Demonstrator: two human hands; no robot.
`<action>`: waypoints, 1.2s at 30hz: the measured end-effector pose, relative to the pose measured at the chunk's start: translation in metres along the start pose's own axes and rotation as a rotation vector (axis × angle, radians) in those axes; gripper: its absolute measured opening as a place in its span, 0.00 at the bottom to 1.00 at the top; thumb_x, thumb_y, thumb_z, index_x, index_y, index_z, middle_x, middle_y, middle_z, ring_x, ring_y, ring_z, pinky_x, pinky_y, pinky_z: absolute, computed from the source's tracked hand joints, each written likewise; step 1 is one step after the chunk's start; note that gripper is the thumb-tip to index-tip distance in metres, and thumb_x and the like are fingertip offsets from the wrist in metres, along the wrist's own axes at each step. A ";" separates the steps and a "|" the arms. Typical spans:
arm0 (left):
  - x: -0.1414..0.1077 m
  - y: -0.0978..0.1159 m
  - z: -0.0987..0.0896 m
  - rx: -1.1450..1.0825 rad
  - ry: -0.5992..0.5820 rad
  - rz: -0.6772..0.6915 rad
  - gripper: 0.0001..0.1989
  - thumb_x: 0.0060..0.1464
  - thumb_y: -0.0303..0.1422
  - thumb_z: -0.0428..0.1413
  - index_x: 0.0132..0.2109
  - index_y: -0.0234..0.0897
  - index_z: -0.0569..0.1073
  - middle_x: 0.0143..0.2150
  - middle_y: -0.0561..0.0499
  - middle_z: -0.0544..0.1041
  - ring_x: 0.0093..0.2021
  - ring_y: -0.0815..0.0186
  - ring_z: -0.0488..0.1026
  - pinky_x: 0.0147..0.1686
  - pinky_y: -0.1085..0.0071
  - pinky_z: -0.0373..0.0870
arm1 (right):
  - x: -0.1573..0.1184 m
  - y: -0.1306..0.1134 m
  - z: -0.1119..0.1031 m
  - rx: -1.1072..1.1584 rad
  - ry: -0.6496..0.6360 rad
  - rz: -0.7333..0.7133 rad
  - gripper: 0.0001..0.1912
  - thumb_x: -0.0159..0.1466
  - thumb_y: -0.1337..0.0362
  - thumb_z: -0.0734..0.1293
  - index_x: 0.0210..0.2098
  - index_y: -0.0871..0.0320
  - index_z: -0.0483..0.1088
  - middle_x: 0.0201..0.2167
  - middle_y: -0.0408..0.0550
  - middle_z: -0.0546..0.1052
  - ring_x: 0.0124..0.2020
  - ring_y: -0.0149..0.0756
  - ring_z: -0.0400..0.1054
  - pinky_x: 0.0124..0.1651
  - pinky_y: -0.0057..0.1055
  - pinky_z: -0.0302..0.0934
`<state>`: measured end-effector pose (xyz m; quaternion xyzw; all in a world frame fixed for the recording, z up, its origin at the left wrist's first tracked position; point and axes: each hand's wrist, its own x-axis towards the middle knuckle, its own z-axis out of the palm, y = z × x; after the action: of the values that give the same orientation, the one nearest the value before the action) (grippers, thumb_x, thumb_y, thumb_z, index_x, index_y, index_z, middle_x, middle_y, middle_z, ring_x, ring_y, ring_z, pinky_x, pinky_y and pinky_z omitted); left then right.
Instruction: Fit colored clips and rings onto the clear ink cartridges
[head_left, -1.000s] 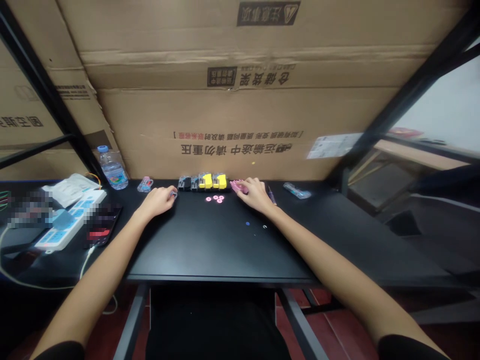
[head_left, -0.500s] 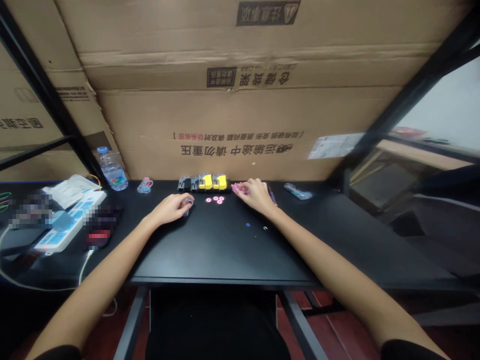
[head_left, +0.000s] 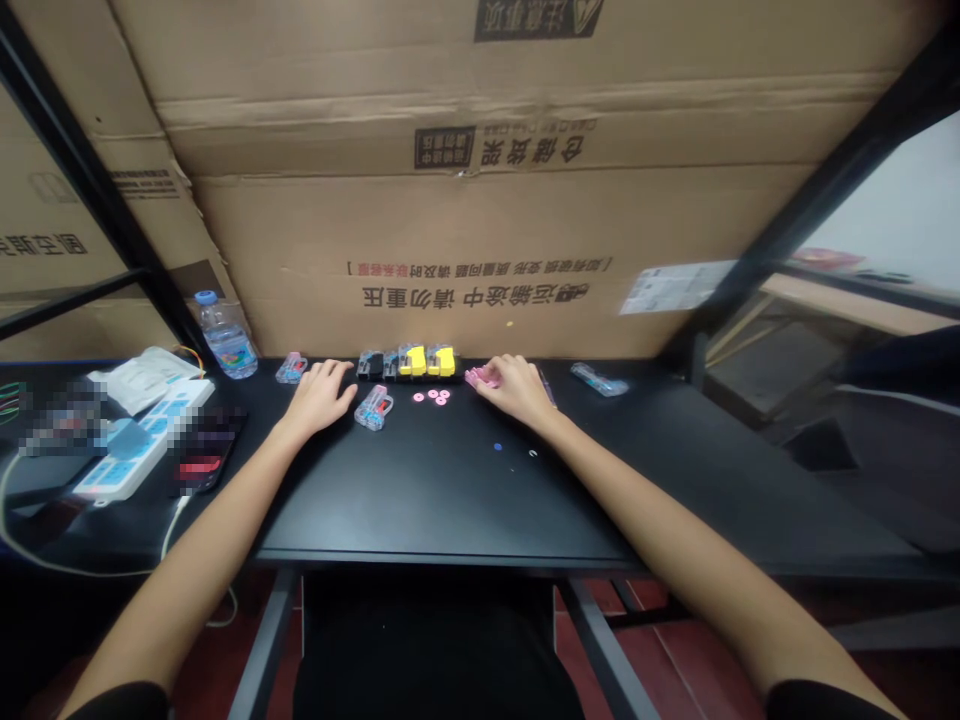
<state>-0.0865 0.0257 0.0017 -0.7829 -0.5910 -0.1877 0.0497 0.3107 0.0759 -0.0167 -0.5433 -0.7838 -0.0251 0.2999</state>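
Note:
My left hand point(head_left: 322, 395) is over the black table with its fingers apart, between two clear plastic pieces. One clear piece with red and blue parts point(head_left: 373, 408) lies just right of it; the other clear piece point(head_left: 291, 368) is to its left. My right hand point(head_left: 517, 385) is closed on a pink piece point(head_left: 480, 377). Several small pink rings point(head_left: 433, 396) lie between the hands. Behind them stands a row of clear and black pieces point(head_left: 371, 365), with yellow blocks point(head_left: 441, 361) at its right part.
A water bottle point(head_left: 226, 340), a white power strip point(head_left: 146, 440) and a dark phone point(head_left: 210, 450) are at the left. A clear piece point(head_left: 598, 380) lies right of my right hand. A blue disc point(head_left: 497, 447) is nearer. Cardboard point(head_left: 450, 220) stands behind the table.
My left hand has let go of the clear piece, which now lies on the table, and has moved left with its fingers opened. My right hand stays around the pink piece.

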 end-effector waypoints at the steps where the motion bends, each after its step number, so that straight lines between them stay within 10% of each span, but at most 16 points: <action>1: 0.000 -0.007 0.002 0.036 -0.002 -0.046 0.26 0.70 0.42 0.50 0.68 0.38 0.69 0.67 0.36 0.73 0.67 0.43 0.68 0.66 0.49 0.64 | 0.000 0.000 0.000 0.006 -0.009 0.004 0.20 0.69 0.43 0.68 0.36 0.53 0.76 0.37 0.57 0.80 0.42 0.54 0.72 0.46 0.46 0.62; 10: 0.001 -0.034 0.013 0.168 -0.189 -0.325 0.39 0.69 0.52 0.49 0.75 0.27 0.61 0.75 0.27 0.62 0.76 0.35 0.57 0.72 0.46 0.56 | -0.001 0.006 0.005 -0.007 -0.047 -0.002 0.21 0.71 0.46 0.64 0.44 0.56 0.79 0.41 0.57 0.78 0.46 0.52 0.72 0.52 0.46 0.68; 24: -0.002 -0.006 0.009 0.011 -0.177 -0.087 0.34 0.68 0.45 0.53 0.74 0.34 0.62 0.76 0.35 0.62 0.75 0.43 0.62 0.70 0.52 0.65 | -0.001 0.010 0.008 -0.068 -0.034 -0.036 0.18 0.70 0.56 0.67 0.53 0.58 0.80 0.49 0.59 0.78 0.48 0.53 0.74 0.54 0.46 0.68; 36: -0.004 0.023 -0.004 -0.208 0.073 0.208 0.16 0.71 0.39 0.53 0.59 0.42 0.76 0.57 0.44 0.78 0.60 0.52 0.74 0.63 0.52 0.69 | -0.003 -0.006 -0.006 -0.135 0.019 -0.080 0.21 0.72 0.48 0.67 0.30 0.56 0.75 0.38 0.56 0.78 0.40 0.46 0.69 0.43 0.38 0.59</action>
<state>-0.0665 0.0142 0.0071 -0.8335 -0.4820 -0.2699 0.0091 0.3088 0.0689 -0.0119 -0.5304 -0.7984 -0.0949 0.2687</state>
